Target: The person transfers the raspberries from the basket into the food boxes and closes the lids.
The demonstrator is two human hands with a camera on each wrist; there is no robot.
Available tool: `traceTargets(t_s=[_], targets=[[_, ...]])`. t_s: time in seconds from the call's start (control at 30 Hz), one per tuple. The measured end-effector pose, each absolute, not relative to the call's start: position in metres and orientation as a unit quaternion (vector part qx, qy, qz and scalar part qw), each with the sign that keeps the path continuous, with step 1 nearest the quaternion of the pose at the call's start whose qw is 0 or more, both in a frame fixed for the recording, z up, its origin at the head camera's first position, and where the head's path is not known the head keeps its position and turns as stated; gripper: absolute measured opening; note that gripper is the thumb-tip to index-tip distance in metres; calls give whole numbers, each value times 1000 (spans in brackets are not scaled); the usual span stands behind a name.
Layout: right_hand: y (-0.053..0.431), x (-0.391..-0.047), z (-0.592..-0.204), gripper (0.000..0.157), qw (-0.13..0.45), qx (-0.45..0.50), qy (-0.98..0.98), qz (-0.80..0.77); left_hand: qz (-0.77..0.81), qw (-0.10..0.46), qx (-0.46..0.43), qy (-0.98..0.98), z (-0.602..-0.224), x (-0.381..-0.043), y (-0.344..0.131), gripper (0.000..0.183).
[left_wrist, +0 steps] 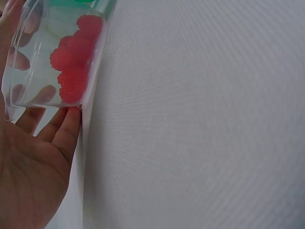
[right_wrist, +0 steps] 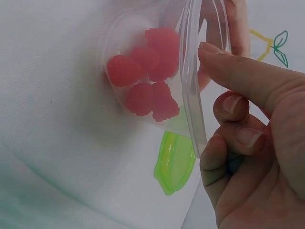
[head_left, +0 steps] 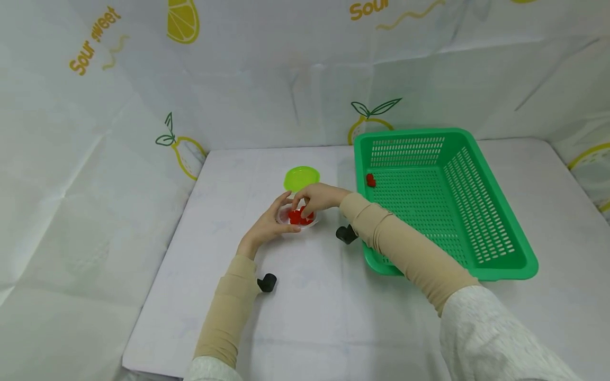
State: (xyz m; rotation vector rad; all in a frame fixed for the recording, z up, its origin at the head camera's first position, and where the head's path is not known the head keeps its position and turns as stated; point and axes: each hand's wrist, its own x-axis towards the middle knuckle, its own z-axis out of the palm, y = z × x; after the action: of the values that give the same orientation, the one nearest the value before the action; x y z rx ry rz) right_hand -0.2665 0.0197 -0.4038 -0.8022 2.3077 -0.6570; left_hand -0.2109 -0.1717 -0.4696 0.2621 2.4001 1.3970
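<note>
A clear plastic container (head_left: 283, 216) with several red raspberries (right_wrist: 164, 52) inside stands on the table. My left hand (head_left: 268, 224) grips its side, with fingers and thumb spread around the wall; some of those fingers show through the plastic in the left wrist view. My right hand (head_left: 325, 196) is above the container's mouth. Its thumb and loosely bent fingers (right_wrist: 232, 106) are at the rim, above the raspberries (left_wrist: 74, 57), and no fruit shows between them. Behind the container lies a yellow-green lid (head_left: 302, 178).
A large green basket (head_left: 500, 196) stands on the right, partly under the right forearm. Inside it, near the left wall, is a small red raspberry-like piece (head_left: 370, 180). White lemon-printed sheeting (head_left: 267, 90) rises behind the table.
</note>
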Motion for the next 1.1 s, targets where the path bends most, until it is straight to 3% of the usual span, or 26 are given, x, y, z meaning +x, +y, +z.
traceTargets(t_s=[0.43, 0.8, 1.1], targets=[[24, -267, -399, 34, 329, -311, 853, -261, 490, 201, 94, 843, -438, -196, -166, 99], [30, -260, -385, 38, 339, -313, 848, -262, 501, 184, 89, 841, -467, -209, -171, 102], [44, -260, -365, 37, 323, -309, 849, -282, 503, 186, 92, 839, -468, -210, -172, 101]])
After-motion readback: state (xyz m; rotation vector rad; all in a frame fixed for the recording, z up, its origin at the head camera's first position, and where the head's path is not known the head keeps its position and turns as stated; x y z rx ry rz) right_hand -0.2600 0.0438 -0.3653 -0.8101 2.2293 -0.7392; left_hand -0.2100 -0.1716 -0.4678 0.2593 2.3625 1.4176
